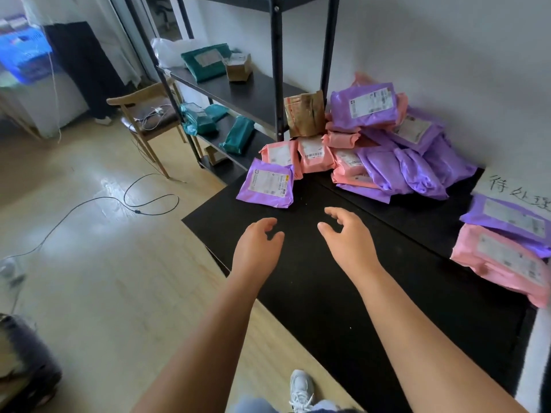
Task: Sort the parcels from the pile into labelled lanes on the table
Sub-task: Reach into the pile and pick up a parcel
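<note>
A pile of purple and pink parcels (387, 150) lies at the far end of the black table (322, 293), against the wall. One purple parcel (267, 184) lies apart at the pile's left front. Both my hands hover over the table a little short of it, empty, with fingers loosely curled: my left hand (258, 242) and my right hand (347, 234). At the right edge a purple parcel (507, 219) lies on a pink parcel (504, 260), below a white handwritten label (518, 186).
A black metal shelf rack (238, 87) stands left of the pile with green parcels (205, 61) and small brown boxes. A brown box (304, 114) leans at the pile's back. A wooden chair (149, 114) and a loose cable (119, 204) are on the floor.
</note>
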Tool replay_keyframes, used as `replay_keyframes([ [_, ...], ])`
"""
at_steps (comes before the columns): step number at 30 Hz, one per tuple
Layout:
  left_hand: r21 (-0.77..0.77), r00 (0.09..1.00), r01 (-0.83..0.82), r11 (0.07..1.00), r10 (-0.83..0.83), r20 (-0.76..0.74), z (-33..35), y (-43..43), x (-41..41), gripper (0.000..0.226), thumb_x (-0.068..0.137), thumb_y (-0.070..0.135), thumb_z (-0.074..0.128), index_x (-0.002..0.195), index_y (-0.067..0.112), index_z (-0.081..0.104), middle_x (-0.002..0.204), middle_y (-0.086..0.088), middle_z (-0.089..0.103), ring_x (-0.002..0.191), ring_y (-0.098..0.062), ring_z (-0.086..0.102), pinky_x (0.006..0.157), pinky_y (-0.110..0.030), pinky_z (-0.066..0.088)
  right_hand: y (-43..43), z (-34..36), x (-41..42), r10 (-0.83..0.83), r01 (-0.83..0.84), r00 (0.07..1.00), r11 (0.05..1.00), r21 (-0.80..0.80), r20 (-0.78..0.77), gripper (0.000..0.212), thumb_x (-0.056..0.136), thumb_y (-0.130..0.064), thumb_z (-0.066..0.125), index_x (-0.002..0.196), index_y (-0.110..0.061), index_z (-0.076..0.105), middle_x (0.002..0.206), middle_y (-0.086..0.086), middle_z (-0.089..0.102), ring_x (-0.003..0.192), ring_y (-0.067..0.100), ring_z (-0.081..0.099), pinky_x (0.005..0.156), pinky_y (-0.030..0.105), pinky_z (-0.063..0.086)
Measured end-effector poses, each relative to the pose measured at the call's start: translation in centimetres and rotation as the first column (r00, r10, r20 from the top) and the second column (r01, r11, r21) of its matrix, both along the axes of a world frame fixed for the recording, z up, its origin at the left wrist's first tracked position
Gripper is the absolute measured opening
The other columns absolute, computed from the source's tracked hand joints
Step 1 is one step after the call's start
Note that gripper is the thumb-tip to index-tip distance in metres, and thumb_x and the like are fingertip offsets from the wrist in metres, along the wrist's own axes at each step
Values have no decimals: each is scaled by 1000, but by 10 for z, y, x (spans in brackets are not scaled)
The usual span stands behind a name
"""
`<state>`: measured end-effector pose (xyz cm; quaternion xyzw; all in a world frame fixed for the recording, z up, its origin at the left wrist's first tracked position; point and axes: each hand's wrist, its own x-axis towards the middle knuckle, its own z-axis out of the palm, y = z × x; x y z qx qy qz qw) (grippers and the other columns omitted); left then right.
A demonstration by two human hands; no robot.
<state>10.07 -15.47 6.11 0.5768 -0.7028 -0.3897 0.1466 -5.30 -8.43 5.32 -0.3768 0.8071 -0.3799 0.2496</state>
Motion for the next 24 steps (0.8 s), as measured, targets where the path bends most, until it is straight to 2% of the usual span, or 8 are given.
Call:
replay_keyframes([
  [7,98,1000,-20,995,17,25,-29,-66,-10,43,99,26,55,142,24,50,137,3,57,119,-15,58,99,-34,50,-58,-25,-7,-1,0,1000,997,74,17,41,98,-26,59,139,-24,53,140,-4,52,128,11,49,91,22,37],
  [13,152,994,60,987,-73,82,-61,-136,-22,42,99,22,53,141,21,50,139,3,56,123,-17,56,102,-33,47,-104,-58,0,-41,47,998,984,172,-40,43,98,-19,60,140,-22,54,137,-4,55,125,12,52,90,20,38],
  [19,132,962,188,973,-210,176,-94,-211,-26,42,101,18,46,143,20,49,141,-1,55,120,-23,57,89,-29,44,-161,-84,5,-17,57,993,938,342,-116,44,99,-20,57,142,-22,51,142,-1,53,125,18,54,98,32,47],
  [21,115,930,274,955,-294,220,-108,-232,-28,43,102,17,43,145,19,46,149,-2,47,128,-25,52,98,-34,44,-179,-96,7,40,25,989,907,420,-144,46,99,-20,56,145,-20,48,145,0,50,129,21,51,103,36,45],
  [24,112,836,448,887,-459,301,-131,-257,-30,49,103,12,38,152,15,34,161,-2,28,147,-24,28,116,-39,32,-199,-113,12,152,-42,972,861,507,-179,49,100,-18,53,147,-16,42,148,3,45,133,24,45,109,38,38],
])
